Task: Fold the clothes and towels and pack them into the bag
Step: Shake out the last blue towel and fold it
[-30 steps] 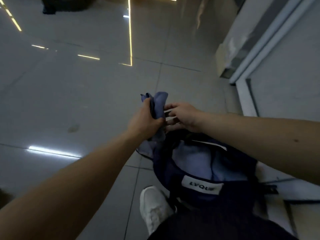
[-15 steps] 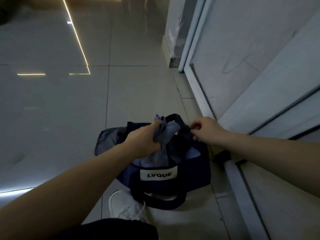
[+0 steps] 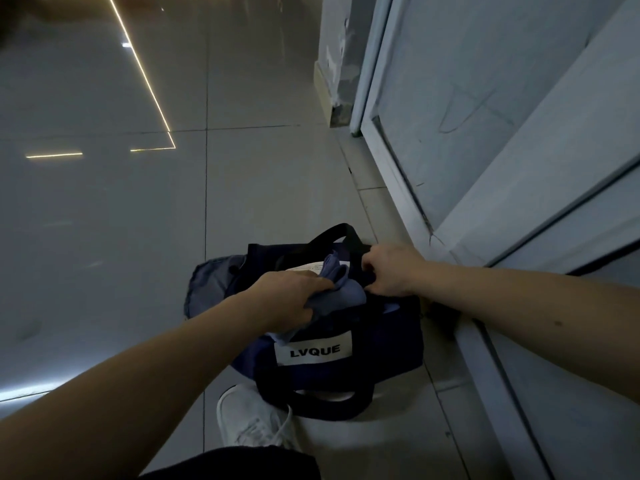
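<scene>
The left hand (image 3: 289,301) is gripping a bunched blue cloth (image 3: 348,295) over the open mouth of the dark bag (image 3: 384,344), which is sitting on the floor (image 3: 104,237) at six o'clock, while the right hand (image 3: 393,270) is pinching the bag's edge at its one o'clock.

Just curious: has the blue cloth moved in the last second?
Yes: the left hand has lowered the blue cloth toward the white label on the bag.
</scene>
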Tool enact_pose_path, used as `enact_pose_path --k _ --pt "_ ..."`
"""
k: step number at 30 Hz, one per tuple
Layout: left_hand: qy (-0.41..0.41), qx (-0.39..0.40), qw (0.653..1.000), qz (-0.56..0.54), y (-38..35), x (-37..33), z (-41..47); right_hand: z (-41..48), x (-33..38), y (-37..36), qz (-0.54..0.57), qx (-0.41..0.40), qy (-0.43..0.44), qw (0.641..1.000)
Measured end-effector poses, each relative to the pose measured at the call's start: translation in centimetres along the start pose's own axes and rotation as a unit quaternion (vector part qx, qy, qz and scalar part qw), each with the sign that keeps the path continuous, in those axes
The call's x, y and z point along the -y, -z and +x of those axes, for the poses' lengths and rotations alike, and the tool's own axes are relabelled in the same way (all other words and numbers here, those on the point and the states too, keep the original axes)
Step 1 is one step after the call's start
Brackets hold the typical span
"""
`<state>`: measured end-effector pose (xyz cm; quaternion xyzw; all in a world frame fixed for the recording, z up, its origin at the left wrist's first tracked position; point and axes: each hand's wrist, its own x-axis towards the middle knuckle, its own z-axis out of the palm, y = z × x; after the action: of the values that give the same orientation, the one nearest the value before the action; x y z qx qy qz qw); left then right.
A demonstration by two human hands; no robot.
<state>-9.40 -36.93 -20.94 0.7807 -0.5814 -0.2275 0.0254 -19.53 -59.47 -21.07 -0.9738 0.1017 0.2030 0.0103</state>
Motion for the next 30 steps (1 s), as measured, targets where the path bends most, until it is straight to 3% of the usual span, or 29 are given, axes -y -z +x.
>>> enact_pose_path --k 3,9,12,14,18,22,26,30 --pt "-0.02 0.011 1.0 0.007 0.0 0.1 0.0 -0.1 -0.5 0.0 0.012 0.003 0.007 1.0" --pt "-0.056 0.025 0.997 0.047 0.7 -0.5 1.1 -0.2 -1.7 1.1 0.18 -0.068 -0.028 0.981" --pt "0.01 -0.015 1.0 0.022 0.4 -1.2 2.3 -0.6 -2.3 1.5 0.216 -0.078 -0.042 0.972" --pt "0.082 -0.044 0.993 -0.07 0.3 -2.1 3.1 -0.6 -2.5 1.7 0.245 -0.086 -0.055 0.964" --pt "0.18 -0.15 0.931 -0.28 -1.1 -4.0 5.2 -0.7 -2.0 1.9 0.279 -0.113 -0.071 0.951" --pt "0.247 -0.223 0.862 -0.382 -2.5 -5.4 6.1 -1.2 -1.8 1.1 0.318 -0.13 -0.095 0.934" --pt "0.26 -0.218 0.844 -0.415 -2.4 -5.6 6.2 -3.1 -1.5 0.1 0.323 -0.151 -0.081 0.931" --pt "0.264 -0.217 0.846 -0.409 -2.7 -5.0 6.6 -5.9 -0.2 -1.0 0.304 -0.113 -0.029 0.945"
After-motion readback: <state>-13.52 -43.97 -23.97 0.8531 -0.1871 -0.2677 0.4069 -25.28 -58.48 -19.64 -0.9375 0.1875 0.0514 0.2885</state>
